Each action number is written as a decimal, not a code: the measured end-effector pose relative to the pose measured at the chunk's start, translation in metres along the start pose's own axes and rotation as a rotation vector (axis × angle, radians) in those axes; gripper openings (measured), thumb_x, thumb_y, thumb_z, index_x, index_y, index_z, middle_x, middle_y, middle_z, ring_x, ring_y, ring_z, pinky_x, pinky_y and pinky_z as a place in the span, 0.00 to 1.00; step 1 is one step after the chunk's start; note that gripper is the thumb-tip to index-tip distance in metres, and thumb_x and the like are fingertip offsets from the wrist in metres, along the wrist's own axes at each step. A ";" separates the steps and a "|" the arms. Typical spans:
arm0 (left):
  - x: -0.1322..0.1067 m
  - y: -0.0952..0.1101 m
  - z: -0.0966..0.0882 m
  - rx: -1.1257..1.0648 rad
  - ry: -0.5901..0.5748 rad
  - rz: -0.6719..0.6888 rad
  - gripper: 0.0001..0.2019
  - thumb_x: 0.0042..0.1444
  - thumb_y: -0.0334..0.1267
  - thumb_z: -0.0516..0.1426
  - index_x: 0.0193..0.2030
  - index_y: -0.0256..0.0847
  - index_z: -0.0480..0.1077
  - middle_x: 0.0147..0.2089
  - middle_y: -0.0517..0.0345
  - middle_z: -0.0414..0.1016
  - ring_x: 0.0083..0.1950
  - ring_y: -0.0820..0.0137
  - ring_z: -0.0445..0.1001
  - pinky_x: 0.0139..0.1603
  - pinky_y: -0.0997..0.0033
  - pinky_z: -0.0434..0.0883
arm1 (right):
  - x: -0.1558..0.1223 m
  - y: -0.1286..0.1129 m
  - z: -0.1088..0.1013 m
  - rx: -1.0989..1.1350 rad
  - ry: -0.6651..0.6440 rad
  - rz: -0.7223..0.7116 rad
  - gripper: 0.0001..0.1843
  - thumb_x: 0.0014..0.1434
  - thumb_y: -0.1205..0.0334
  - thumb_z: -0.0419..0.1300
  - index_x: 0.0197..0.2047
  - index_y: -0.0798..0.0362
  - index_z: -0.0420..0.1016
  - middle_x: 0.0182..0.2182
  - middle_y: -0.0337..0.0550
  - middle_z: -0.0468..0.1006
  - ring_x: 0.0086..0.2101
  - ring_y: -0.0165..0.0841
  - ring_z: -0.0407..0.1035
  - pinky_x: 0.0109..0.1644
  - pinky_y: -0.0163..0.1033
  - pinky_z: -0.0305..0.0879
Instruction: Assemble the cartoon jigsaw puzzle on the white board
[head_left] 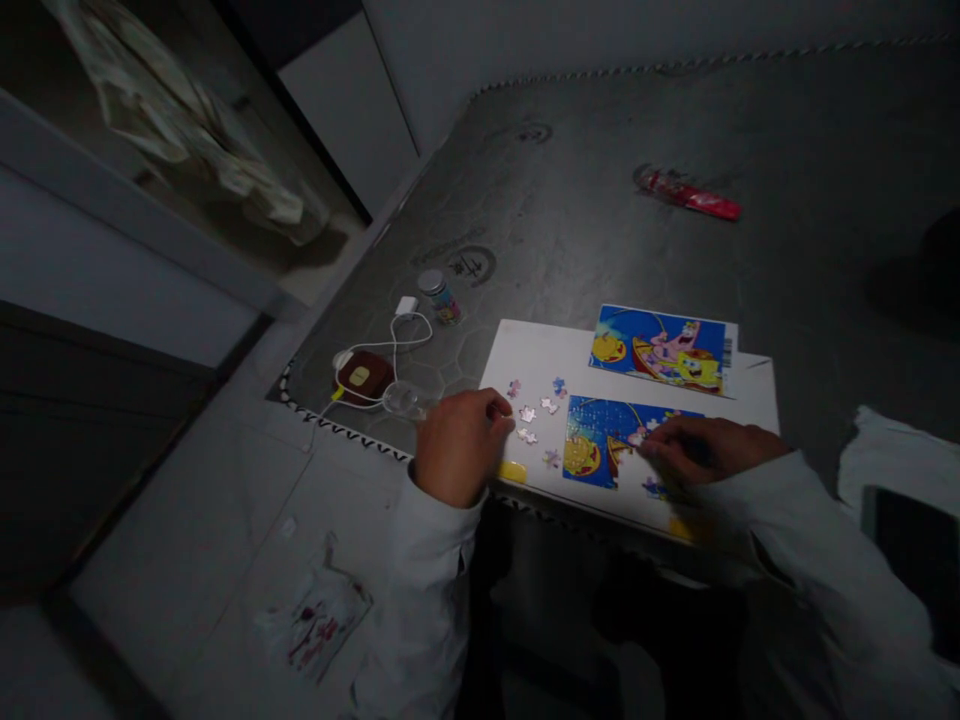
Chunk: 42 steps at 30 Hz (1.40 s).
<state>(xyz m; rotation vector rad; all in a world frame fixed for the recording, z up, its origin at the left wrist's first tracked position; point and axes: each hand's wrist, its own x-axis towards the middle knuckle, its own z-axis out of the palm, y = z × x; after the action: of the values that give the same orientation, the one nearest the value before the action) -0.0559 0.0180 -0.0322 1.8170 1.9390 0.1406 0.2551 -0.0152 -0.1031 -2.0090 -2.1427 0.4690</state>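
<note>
A partly joined jigsaw puzzle (591, 418) with a blue cartoon picture lies on a white board (517, 348). My right hand (701, 447) pinches a small pinkish puzzle piece (637, 437) at the puzzle's unfinished right side and covers part of it. Over the board's left edge, my left hand (459, 447) has thumb and forefinger closed together; whatever is between them is too small to make out. Several loose puzzle pieces (528, 413) lie between my left hand and the puzzle. Behind the puzzle rests a picture card (660, 350) showing the cartoon scene.
Left of the board are a small printed jar (440, 297), a white charger (406, 306) with its cable, a brown case (363, 378) and a clear cup (403, 399). A red packet (694, 195) lies farther back. At right, a dark phone (911, 545) sits by white paper (896, 460).
</note>
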 end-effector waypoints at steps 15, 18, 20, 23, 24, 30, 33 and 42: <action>0.009 0.013 0.019 -0.027 -0.010 0.054 0.06 0.68 0.31 0.70 0.49 0.45 0.86 0.54 0.52 0.87 0.56 0.57 0.85 0.54 0.59 0.75 | -0.002 -0.019 -0.007 0.008 0.005 -0.009 0.16 0.72 0.50 0.61 0.43 0.43 0.90 0.38 0.45 0.88 0.37 0.45 0.80 0.41 0.46 0.67; 0.009 0.012 0.020 -0.054 -0.033 0.090 0.06 0.68 0.30 0.71 0.47 0.44 0.85 0.50 0.55 0.88 0.53 0.58 0.85 0.51 0.61 0.73 | 0.004 -0.017 -0.005 0.025 -0.048 -0.001 0.13 0.70 0.50 0.64 0.41 0.42 0.91 0.35 0.43 0.88 0.35 0.43 0.80 0.40 0.44 0.67; 0.010 0.010 0.022 -0.091 -0.039 0.105 0.07 0.66 0.29 0.71 0.47 0.44 0.84 0.46 0.57 0.89 0.50 0.60 0.85 0.50 0.62 0.72 | 0.008 -0.011 0.001 0.057 -0.086 -0.008 0.12 0.67 0.49 0.67 0.39 0.41 0.91 0.33 0.42 0.86 0.33 0.42 0.79 0.38 0.43 0.67; 0.010 0.009 0.023 -0.162 -0.021 0.125 0.07 0.65 0.29 0.72 0.46 0.44 0.85 0.43 0.59 0.89 0.46 0.62 0.86 0.50 0.62 0.73 | 0.010 -0.004 0.009 0.100 -0.073 -0.046 0.11 0.67 0.47 0.67 0.39 0.40 0.91 0.31 0.42 0.86 0.31 0.41 0.78 0.36 0.43 0.67; 0.010 0.010 0.024 -0.191 -0.019 0.142 0.06 0.65 0.29 0.72 0.45 0.45 0.85 0.44 0.59 0.90 0.46 0.62 0.86 0.51 0.62 0.73 | 0.009 -0.003 0.010 0.112 -0.057 -0.060 0.12 0.67 0.47 0.67 0.40 0.39 0.91 0.31 0.41 0.86 0.31 0.41 0.78 0.36 0.42 0.67; -0.001 0.034 0.031 -0.337 -0.167 0.355 0.04 0.69 0.34 0.70 0.44 0.48 0.88 0.49 0.61 0.93 0.53 0.62 0.88 0.61 0.62 0.76 | 0.008 -0.006 0.016 0.230 -0.042 -0.188 0.11 0.66 0.44 0.69 0.39 0.37 0.92 0.29 0.36 0.85 0.28 0.35 0.76 0.38 0.41 0.69; -0.007 0.050 0.039 -0.296 -0.290 0.378 0.06 0.73 0.38 0.67 0.48 0.48 0.88 0.51 0.59 0.93 0.53 0.61 0.88 0.59 0.61 0.77 | 0.010 -0.003 0.016 0.257 -0.046 -0.202 0.09 0.64 0.46 0.72 0.37 0.38 0.92 0.30 0.37 0.86 0.30 0.36 0.77 0.39 0.41 0.70; -0.008 0.057 0.047 -0.161 -0.331 0.335 0.11 0.75 0.37 0.64 0.59 0.49 0.85 0.55 0.59 0.92 0.59 0.57 0.88 0.61 0.57 0.77 | 0.003 -0.008 -0.005 0.109 -0.316 -0.079 0.07 0.64 0.55 0.70 0.36 0.40 0.92 0.32 0.37 0.88 0.33 0.37 0.80 0.38 0.39 0.67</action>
<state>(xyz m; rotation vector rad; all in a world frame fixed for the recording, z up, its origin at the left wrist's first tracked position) 0.0155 0.0056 -0.0499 1.9044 1.3534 0.0945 0.2486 -0.0121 -0.0958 -1.8888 -2.3018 0.9242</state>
